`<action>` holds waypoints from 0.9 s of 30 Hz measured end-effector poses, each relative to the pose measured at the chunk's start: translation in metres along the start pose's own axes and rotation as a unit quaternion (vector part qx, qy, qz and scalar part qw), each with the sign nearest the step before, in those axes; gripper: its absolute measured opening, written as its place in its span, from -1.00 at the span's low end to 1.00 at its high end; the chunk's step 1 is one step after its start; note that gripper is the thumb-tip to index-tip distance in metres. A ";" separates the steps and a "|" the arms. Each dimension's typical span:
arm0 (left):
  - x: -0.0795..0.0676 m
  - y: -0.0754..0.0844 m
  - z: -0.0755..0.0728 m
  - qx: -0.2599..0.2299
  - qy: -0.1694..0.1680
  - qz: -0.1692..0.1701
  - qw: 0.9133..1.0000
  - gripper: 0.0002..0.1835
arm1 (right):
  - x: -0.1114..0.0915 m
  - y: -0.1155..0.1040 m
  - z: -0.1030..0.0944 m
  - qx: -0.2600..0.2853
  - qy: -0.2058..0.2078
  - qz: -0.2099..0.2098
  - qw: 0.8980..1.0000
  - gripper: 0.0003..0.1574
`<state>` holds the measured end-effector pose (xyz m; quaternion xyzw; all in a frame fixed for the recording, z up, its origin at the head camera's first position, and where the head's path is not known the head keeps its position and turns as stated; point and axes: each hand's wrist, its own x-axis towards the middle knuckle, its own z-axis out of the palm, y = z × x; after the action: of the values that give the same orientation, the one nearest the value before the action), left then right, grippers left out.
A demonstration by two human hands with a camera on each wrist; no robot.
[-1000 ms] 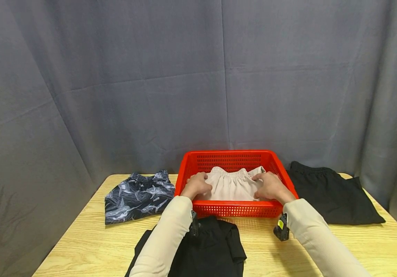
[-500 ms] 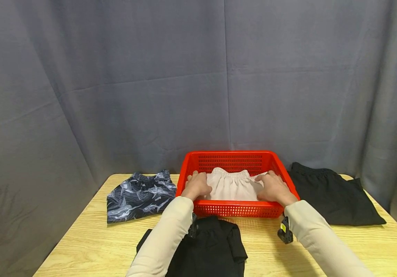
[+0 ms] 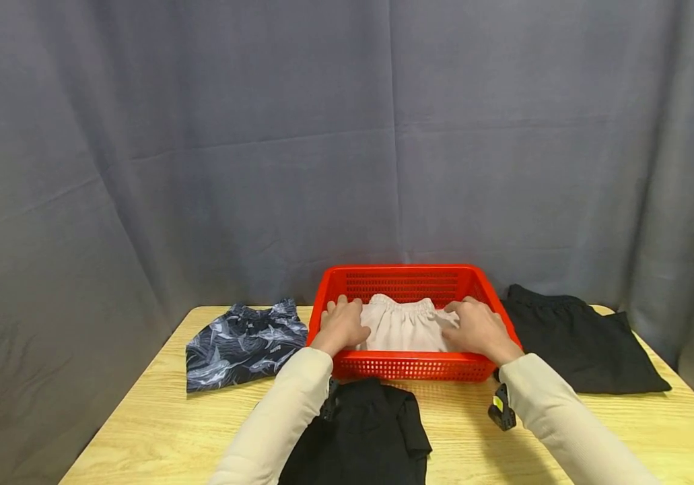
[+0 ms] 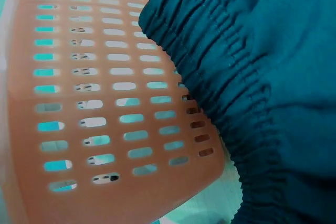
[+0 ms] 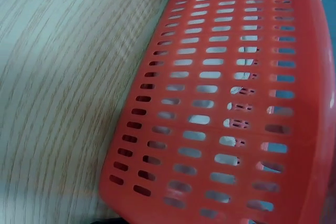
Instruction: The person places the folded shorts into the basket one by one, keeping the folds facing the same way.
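Off-white shorts [image 3: 404,327] with a gathered elastic waistband lie spread inside a red perforated plastic basket [image 3: 410,357]. My left hand [image 3: 342,327] reaches over the front rim and rests at the left side of the shorts, fingers extended and spread. On the opposite side, my right hand [image 3: 476,327] lies over the right edge of the shorts with loosely bent fingers. Both wrist views show the basket's slotted wall [image 5: 194,119] rather than the hands. The fingertips' undersides are hidden from the head view.
Black garments [image 3: 371,431] with an elastic waistband [image 4: 210,77] lie in front of the basket, under the left forearm. Patterned dark shorts [image 3: 246,347] lie to the left, black shorts [image 3: 577,343] to the right. A grey curtain [image 3: 347,135] hangs behind the wooden table [image 3: 153,417].
The left hand has flattened and spread its fingers at the side of the shorts. The right hand has shifted slightly rightward, and the raised right corner of the shorts now lies lower.
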<state>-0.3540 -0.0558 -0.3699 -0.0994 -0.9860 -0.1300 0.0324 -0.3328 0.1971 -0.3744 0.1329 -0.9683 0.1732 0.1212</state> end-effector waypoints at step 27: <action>-0.021 0.000 -0.016 -0.030 0.082 0.048 0.995 -0.62 | -0.012 -0.013 -0.016 0.041 0.092 -0.034 0.994 -0.52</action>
<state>-0.3334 -0.0642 -0.3565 -0.1364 -0.9698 -0.1652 0.1164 -0.3146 0.1937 -0.3589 0.1539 -0.9400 0.2203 0.2102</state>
